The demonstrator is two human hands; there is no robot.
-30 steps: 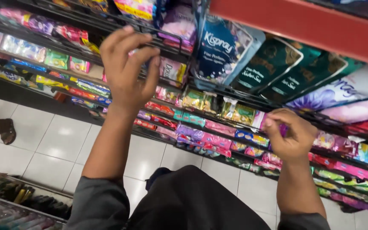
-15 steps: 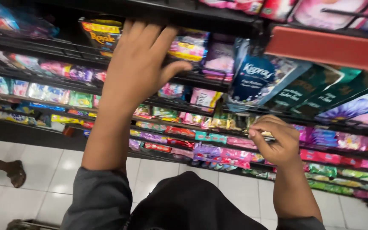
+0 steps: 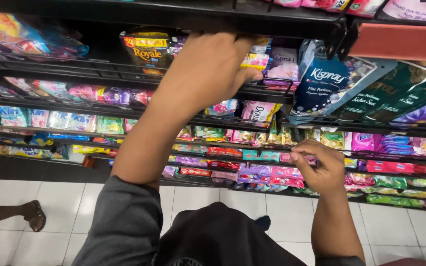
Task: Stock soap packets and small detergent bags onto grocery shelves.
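Black wire shelves run across the whole view, tier under tier, packed with bright soft packets. Below them lies a white tiled floor, where another person's sandalled foot shows at the left edge. A tall dark blue pouch leans in the upper rack beside dark green pouches. The left hand is raised to the upper shelf, its fingers curled over the rail and reaching in among the packets there, just beside a yellow and black packet; whether it grips one I cannot tell. The right hand is lower, in front of the pink packets, loosely clenched, thumb and fingers pinched together; what it holds, if anything, is too small to tell.
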